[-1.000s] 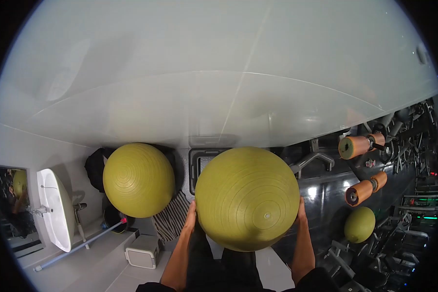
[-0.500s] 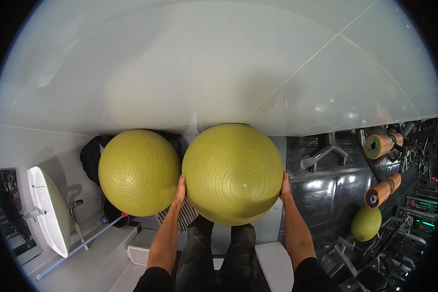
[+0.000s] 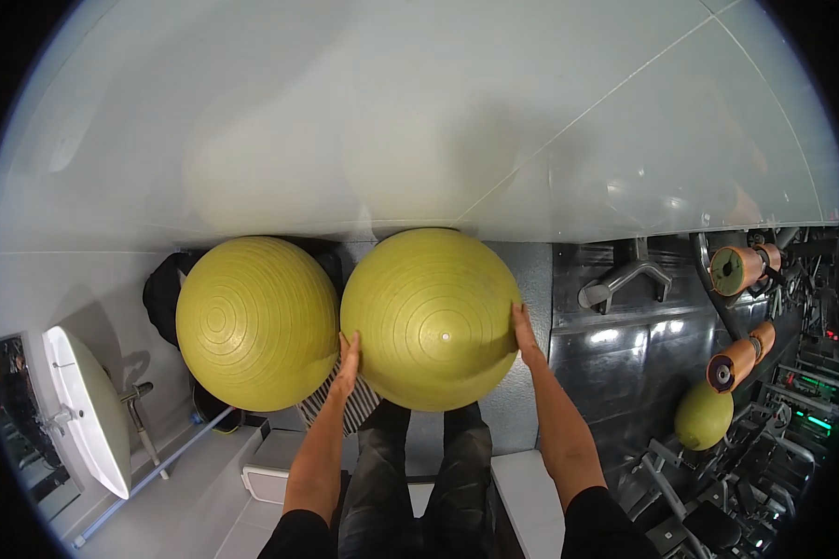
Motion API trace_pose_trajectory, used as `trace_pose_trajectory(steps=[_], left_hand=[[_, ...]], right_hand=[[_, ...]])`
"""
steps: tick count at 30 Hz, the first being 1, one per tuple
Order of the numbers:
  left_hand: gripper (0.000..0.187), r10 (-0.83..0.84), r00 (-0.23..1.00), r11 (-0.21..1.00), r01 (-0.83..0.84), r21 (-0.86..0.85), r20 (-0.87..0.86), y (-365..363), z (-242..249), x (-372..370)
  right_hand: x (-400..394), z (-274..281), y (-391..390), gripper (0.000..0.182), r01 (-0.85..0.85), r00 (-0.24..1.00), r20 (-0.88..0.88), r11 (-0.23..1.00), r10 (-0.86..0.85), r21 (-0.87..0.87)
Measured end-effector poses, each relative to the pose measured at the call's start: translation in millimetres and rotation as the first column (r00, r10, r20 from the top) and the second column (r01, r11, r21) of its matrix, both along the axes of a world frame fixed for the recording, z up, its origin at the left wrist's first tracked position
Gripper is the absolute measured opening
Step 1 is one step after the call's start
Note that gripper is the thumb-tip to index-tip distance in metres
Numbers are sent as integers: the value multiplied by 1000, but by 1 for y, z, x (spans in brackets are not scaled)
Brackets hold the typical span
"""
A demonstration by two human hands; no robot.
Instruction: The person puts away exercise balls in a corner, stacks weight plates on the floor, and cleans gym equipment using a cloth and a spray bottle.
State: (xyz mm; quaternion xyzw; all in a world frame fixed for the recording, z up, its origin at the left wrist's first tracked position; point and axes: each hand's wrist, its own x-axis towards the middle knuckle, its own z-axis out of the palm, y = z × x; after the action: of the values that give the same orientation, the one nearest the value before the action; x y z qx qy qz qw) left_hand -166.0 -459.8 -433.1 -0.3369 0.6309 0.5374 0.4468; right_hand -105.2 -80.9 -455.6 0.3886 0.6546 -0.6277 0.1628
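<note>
A large yellow-green exercise ball (image 3: 433, 298) is between my two hands in front of my legs, its small white plug facing up. My left hand (image 3: 349, 361) presses against its left side, in the narrow gap beside a second exercise ball (image 3: 252, 326). On the opposite side, my right hand (image 3: 524, 333) lies along the ball with its fingers stretched forward. Both balls are close to the light wall, side by side. The underside of the held ball is hidden from me.
A white sink (image 3: 89, 410) is on the left wall, with a blue pole (image 3: 158, 470) near it. A striped mat (image 3: 359, 410) shows behind the balls. To the right are a metal machine foot (image 3: 634, 279), orange rollers (image 3: 741, 359) and another green ball (image 3: 704, 416).
The ball between my hands has shifted slightly left and looks smaller, closer to the other ball. My right hand has moved left and up with it.
</note>
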Motion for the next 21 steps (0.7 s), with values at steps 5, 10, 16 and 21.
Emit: trace_pose_trajectory(steps=[5, 10, 16, 21], left_hand=[[111, -177, 963, 968, 134, -211, -201, 23, -17, 3], [104, -147, 977, 957, 101, -272, -153, 29, -6, 5], [93, -146, 942, 958, 58, -282, -302, 29, -4, 14], [88, -125, 932, 953, 17, -302, -341, 34, -3, 21]], right_hand=[[-9, -8, -23, 89, -43, 996, 86, 943, 15, 331], [-8, 1, -23, 94, -102, 986, 160, 925, 45, 367], [-4, 6, -25, 92, -38, 978, 202, 923, -44, 382], [7, -3, -35, 81, 2, 999, 31, 887, -18, 462]])
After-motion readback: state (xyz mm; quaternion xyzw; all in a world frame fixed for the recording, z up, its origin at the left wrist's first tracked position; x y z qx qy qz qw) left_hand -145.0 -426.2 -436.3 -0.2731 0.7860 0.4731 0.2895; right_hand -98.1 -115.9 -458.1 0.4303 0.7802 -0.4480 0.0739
